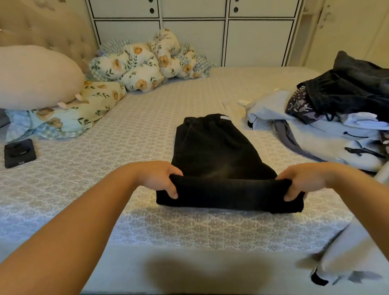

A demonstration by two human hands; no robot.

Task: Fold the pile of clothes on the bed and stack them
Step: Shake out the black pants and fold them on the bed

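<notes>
While gripping the folded near edge of black pants [215, 159] mid-bed [127, 139]: left hand [159, 177] at 9 o'clock, right hand [309, 178] at 3, both clamped; unfolded clothes pile [341, 120] toward 2 o'clock.

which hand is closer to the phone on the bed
Left. The left hand grips the near left end of the black pants, on the phone's side; the right hand grips the opposite end, farther away.

Matt black denim trousers [215, 155], patterned woven bedsheet [117, 140], glossy white wardrobe [196, 17]
</notes>
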